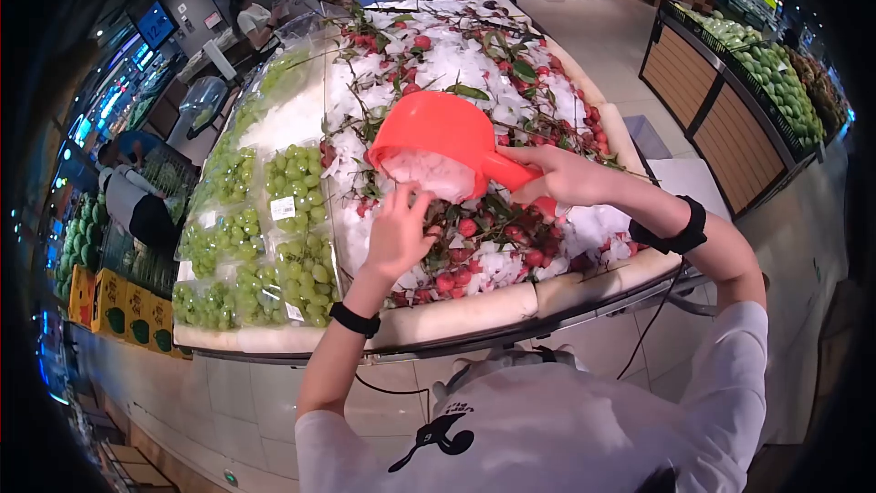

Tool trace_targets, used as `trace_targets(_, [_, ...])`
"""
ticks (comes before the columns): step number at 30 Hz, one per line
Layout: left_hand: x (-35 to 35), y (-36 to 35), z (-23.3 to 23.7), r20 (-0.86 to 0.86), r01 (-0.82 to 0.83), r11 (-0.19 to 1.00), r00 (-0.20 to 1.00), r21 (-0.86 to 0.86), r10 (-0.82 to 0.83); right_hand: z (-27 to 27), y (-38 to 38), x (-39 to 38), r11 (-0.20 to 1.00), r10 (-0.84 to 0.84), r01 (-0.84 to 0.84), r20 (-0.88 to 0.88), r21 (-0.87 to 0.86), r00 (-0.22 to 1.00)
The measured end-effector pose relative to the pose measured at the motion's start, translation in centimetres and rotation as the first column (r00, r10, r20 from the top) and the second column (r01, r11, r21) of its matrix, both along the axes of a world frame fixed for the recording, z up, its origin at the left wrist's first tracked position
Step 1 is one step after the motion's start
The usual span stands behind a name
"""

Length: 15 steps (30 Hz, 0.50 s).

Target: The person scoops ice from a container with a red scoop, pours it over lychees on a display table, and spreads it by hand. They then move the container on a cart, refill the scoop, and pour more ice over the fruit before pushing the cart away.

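Observation:
My right hand is wrapped round the handle of a red plastic dipper. The dipper is tilted, its mouth facing down and toward me, with crushed ice inside. At the dipper's lower rim is my left hand, fingers apart and slightly bent, fingertips right by the ice. Below and around the dipper, red lychees with leafy twigs lie in a bed of ice.
Clear packs of green grapes fill the left side of the display table, whose pale padded edge runs along the front. Wood-panelled produce stands are at right. A person bends over at far left.

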<state>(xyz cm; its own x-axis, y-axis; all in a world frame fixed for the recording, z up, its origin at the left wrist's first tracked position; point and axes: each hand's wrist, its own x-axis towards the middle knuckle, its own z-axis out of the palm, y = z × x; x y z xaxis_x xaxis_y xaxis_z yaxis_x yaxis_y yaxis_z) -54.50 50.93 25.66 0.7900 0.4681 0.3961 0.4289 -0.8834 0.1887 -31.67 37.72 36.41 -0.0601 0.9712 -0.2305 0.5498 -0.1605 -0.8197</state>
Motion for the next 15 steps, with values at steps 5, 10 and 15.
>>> trace_targets(5, [1.0, 0.5, 1.6, 0.031, 0.191, 0.971, 0.98, 0.142, -0.197, -0.7, -1.6, 2.0, 0.996, -0.081, 0.075, -0.187, -0.037, 0.979])
trace_targets(10, [1.7, 0.7, 0.0, -0.087, 0.244, 0.969, 0.965, -0.033, -0.246, 1.1, -4.8, 3.1, 0.978, -0.206, 0.2, -0.148, -0.053, 0.967])
trace_targets(15, [2.8, 1.1, -0.2, -0.106, 0.274, 0.96, 0.958, 0.059, -0.266, 1.3, -7.6, 5.3, 0.974, -0.219, 0.217, -0.021, -0.072, 0.976])
